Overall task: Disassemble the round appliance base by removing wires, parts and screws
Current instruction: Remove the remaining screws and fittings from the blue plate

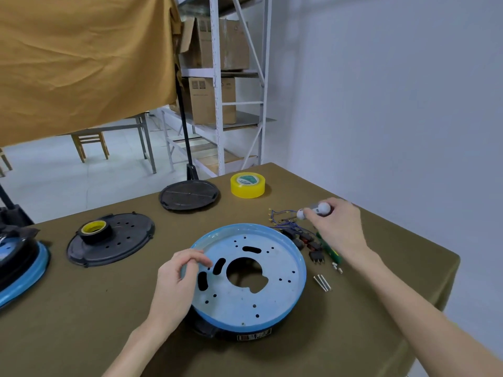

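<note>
The round blue base (245, 278) sits on the table (81, 308) right in front of you. Your left hand (177, 281) curls its fingers over the base's left rim. Your right hand (337, 227) is up past the base, closed around a small white part (315, 209), above the loose wires (283, 216). Screws (322, 282) lie just beside the base.

Round blue base (245, 295) lies flat – removed wires (283, 216) beside it
</note>
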